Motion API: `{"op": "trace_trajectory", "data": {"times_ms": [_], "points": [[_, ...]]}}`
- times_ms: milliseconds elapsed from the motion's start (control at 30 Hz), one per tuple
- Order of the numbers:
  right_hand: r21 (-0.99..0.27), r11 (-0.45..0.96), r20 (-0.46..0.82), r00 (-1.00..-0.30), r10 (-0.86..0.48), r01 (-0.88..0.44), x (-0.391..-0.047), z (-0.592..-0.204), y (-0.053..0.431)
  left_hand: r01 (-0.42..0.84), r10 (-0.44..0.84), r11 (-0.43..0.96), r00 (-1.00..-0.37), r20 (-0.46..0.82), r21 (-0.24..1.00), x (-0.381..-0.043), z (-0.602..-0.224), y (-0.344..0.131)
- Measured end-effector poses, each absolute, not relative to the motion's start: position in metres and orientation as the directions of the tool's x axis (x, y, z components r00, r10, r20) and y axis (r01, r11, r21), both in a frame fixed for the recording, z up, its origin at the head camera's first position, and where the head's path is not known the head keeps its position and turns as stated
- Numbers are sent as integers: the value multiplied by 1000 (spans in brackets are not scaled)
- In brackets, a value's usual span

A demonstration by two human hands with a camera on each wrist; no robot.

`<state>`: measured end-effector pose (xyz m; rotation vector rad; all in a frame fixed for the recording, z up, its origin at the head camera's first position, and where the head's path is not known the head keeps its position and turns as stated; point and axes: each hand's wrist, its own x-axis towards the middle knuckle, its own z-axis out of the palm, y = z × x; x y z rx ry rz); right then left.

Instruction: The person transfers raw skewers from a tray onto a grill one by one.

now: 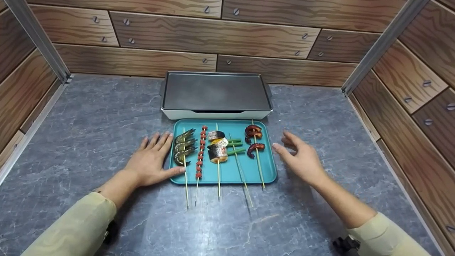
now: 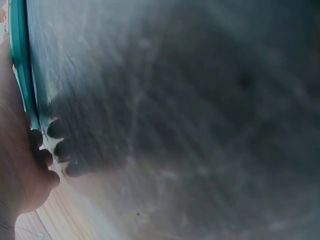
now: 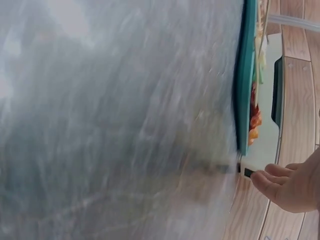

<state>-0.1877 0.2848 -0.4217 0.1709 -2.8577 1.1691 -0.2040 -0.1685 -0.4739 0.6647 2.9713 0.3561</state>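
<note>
A teal tray [image 1: 209, 174] lies on the table with several skewers across it, their sticks jutting past its front edge. From left to right they carry shrimp [image 1: 184, 146], small red pieces [image 1: 201, 153], fish chunks [image 1: 217, 153], green stalks [image 1: 236, 151] and octopus tentacles [image 1: 255, 146]. My left hand [image 1: 151, 161] is at the tray's left edge, fingers spread and straight, its thumb reaching over the rim beside the shrimp stick. Just off the right edge is my right hand [image 1: 302, 158], fingers loosely bent, holding nothing. In the right wrist view the tray's side [image 3: 243, 80] stands near that hand.
Directly behind the tray stands a griddle [image 1: 217, 92] with a flat dark plate and white base. Wood-patterned walls [image 1: 213, 35] close in the back and both sides, with metal strips [image 1: 384, 46] at the corners. The tabletop [image 1: 199, 231] is grey marbled.
</note>
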Motion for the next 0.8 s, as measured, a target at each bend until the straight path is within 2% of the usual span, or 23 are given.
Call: {"op": "trace_trajectory", "data": {"times_ms": [167,367,533,800], "points": [[-778,626,14,-998,-58,-47,-180,-416,279,417,435,877,-900,-26,241,-204,-474,-169],[-896,433,-141,-988,-69,97,-173,-413,270,421,441,871,-897,-23,255,-203,-474,-169],[-913,356,-247,-964,-94,199,-169,-415,265,424,444,869,-896,-23,257,-203,-474,-170],[-896,315,-368,-921,-128,314,-164,-412,263,432,450,869,-893,-21,241,-203,-475,-170]]}}
